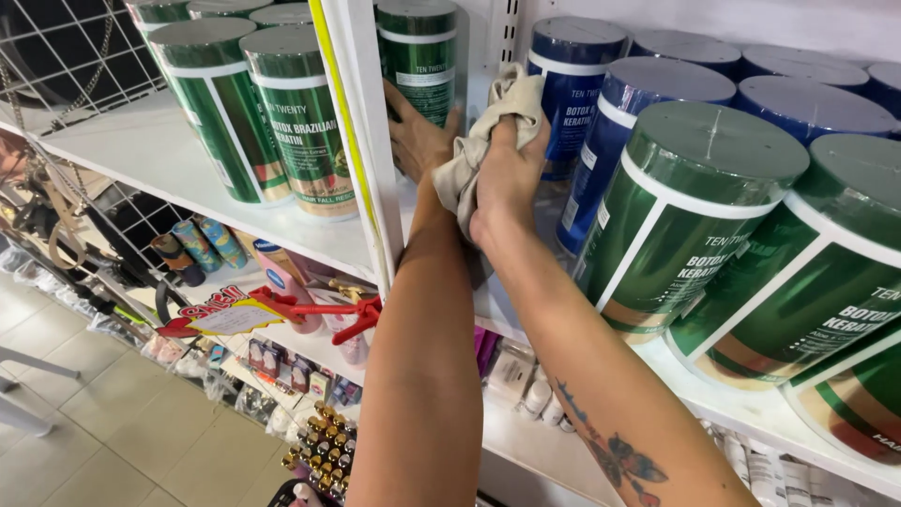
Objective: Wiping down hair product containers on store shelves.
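Head view: left hand (416,131) reaching into the shelf (141,155), fingers wrapped round the lower side of a green tub (419,56) standing upright just behind the white upright post (371,141). Right hand (507,174) just beside the left, clenched on a beige cloth (488,122); cloth bunched over the knuckles, its top corner touching a blue tub (572,84) behind. Forearms crossing close together, tattoo (615,460) on the right one.

Left of the hands, beyond the post: more green tubs (258,103) upright in a cluster on the same shelf level. Right of the hands: row of blue tubs (751,80) at the back, large green tubs (694,216) in front, tilted toward the camera by the view, near the shelf edge.

Below the hands: a lower shelf with small bottles and packets, a red clamp (352,314) holding a card (225,314), gold-capped items (324,446) further down. Tiled floor (84,422) below left.
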